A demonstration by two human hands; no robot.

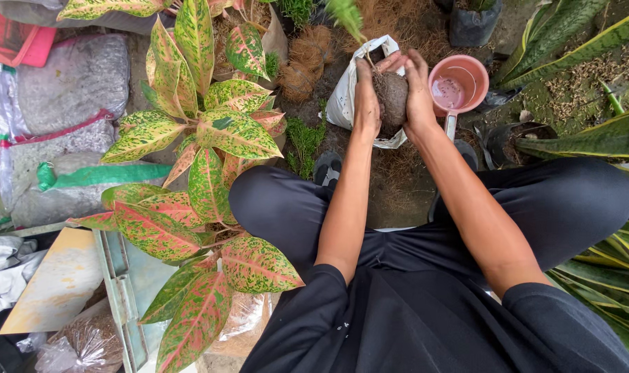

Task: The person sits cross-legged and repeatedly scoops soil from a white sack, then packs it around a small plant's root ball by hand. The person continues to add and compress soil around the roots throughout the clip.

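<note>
Outdoor dirt ground (397, 193) is seen in daylight, crowded by variegated leaves (211, 138), filled sacks (69, 83) and coconut fibre (307, 62).

dirt ground (397, 197), white bag (342, 97), pink scoop (458, 86), black pot (472, 24), grey sacks (72, 83)

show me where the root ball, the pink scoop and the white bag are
root ball (392, 97), head view, middle of the soil clump
pink scoop (475, 73), head view, its rim
white bag (343, 103), head view, left side wall
</note>
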